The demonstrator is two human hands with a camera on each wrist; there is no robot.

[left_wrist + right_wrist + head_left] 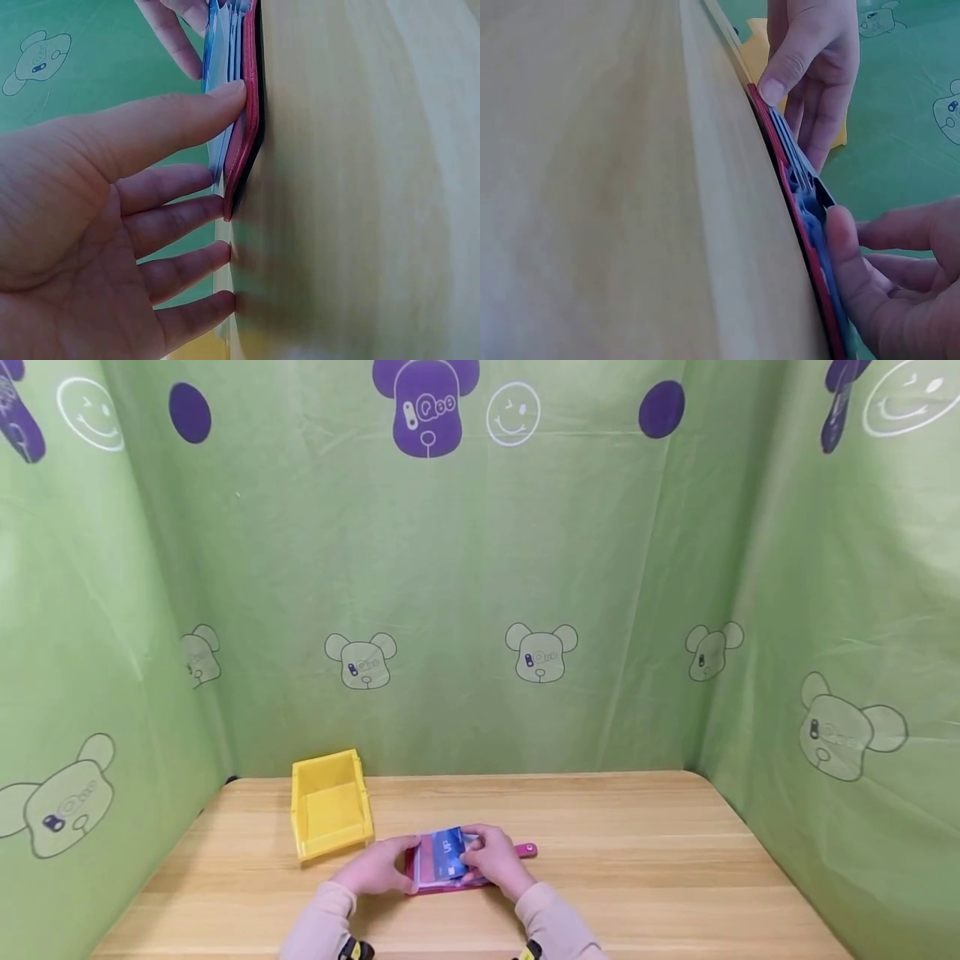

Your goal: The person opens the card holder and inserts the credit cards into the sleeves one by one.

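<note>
A red card holder (253, 71) lies opened on the wooden table, its clear sleeves stacked inside. My left hand (380, 867) holds its left end, thumb at the near edge and index finger at the far edge; the other fingers spread beside it in the left wrist view. Over the sleeves is a blue card (448, 853) with white lettering, tilted slightly up from them. My right hand (493, 860) pinches this card by its right side between thumb and fingers. Whether the card's lower end sits inside a sleeve, I cannot tell.
A yellow bin (333, 842) stands at the back left of the table (637, 860), close to my left hand. The holder's snap strap (527, 850) sticks out to the right, past my right hand. Green printed curtains (450, 568) enclose the table's back and sides.
</note>
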